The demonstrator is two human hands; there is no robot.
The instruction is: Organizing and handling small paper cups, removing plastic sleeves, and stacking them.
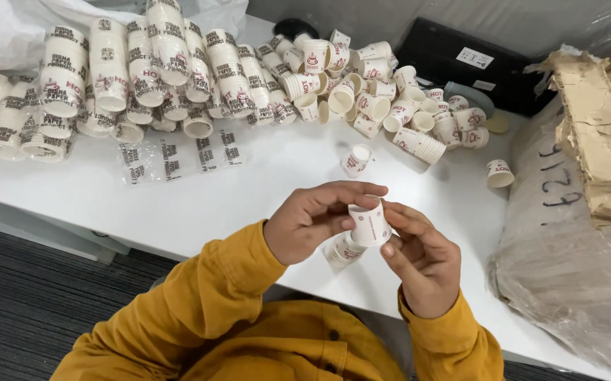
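Note:
Both hands meet over the near edge of the white table [249, 183], holding a small white paper cup [370, 224] with red print between them. My left hand [316, 219] pinches the cup's rim from above with thumb and fingers. My right hand [422, 257] supports the cup from the side and below. Under the hands, a short stack of similar cups [343, 251] lies on its side on the table. A single cup [356, 160] lies a little beyond the hands.
Wrapped sleeves of stacked cups [143, 70] pile at the back left, with an empty clear printed wrapper [178, 156] in front. Loose cups [390, 99] scatter at the back middle. A black case [475, 63] lies behind. A large wrapped bundle with torn cardboard [573, 212] stands on the right.

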